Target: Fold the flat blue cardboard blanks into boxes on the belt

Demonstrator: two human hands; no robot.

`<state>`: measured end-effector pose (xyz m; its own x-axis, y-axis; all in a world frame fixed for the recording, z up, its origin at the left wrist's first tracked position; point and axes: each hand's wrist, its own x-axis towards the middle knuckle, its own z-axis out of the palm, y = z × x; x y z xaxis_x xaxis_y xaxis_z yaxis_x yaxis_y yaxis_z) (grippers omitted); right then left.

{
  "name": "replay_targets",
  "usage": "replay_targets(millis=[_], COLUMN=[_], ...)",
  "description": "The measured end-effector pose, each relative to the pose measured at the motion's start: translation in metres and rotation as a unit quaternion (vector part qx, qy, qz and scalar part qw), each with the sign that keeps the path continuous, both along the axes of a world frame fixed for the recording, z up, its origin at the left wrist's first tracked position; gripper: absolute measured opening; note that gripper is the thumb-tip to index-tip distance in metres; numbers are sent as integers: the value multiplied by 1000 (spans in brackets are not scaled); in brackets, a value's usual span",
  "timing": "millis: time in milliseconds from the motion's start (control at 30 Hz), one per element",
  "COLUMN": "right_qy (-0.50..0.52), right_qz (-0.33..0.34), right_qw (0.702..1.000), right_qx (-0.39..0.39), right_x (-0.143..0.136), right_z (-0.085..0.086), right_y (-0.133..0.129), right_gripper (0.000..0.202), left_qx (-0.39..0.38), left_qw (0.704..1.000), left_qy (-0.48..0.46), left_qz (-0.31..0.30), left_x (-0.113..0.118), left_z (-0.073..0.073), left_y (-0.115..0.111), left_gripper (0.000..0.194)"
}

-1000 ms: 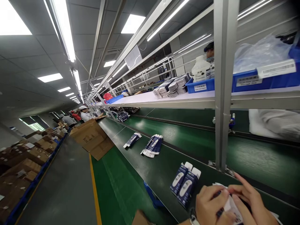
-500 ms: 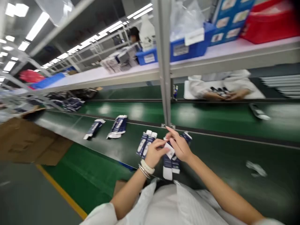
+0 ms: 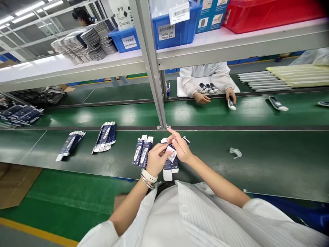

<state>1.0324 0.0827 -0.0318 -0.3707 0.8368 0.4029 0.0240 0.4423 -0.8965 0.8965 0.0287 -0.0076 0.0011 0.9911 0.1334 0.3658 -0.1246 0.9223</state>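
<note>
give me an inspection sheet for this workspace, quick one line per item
surface: dark green worktop, a pale seam line across its left part
job's things: a box with white flaps in the hands, more boxes under it; a flat pair and two fanned stacks to the left
clutter: crumpled whitish scrap to the right
grip: left hand and right hand both on the flapped box
cables: nothing seen
surroundings: metal post, shelf with blue bins and a red bin; opposite, a co-worker's hand on a small device
</note>
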Motion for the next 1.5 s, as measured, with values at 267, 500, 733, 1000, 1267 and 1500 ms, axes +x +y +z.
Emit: replay_targets(millis=[267, 500, 733, 1000, 1267, 1500], right_qy=[20, 21, 37, 41, -39, -89], right_qz=[-25, -41, -30, -10, 21, -207], right_qw=[999, 998, 997, 996, 995, 964], right_qx=[-23, -30, -64, -76, -84, -144], right_x=[-5, -8, -14, -22, -36, -24], right_z=[-3, -4, -7, -11, -2, -40], right_y=[0, -1, -6, -10, -11, 4], right_gripper=[46, 46, 46, 47, 50, 60], left_qx=[34, 45, 3, -32, -48, 6], left_qw=[995, 994, 998, 999, 993, 940], left_qy=[90, 101, 64, 29, 103, -14], left_qz=[19, 20, -9, 1, -42, 342], left_x=[3, 1, -7, -17, -26, -116], left_z=[-2, -4, -5, -8, 4, -44], left_y=[2, 2, -1, -7, -21, -28], left_gripper=[26, 24, 25, 21, 60, 44])
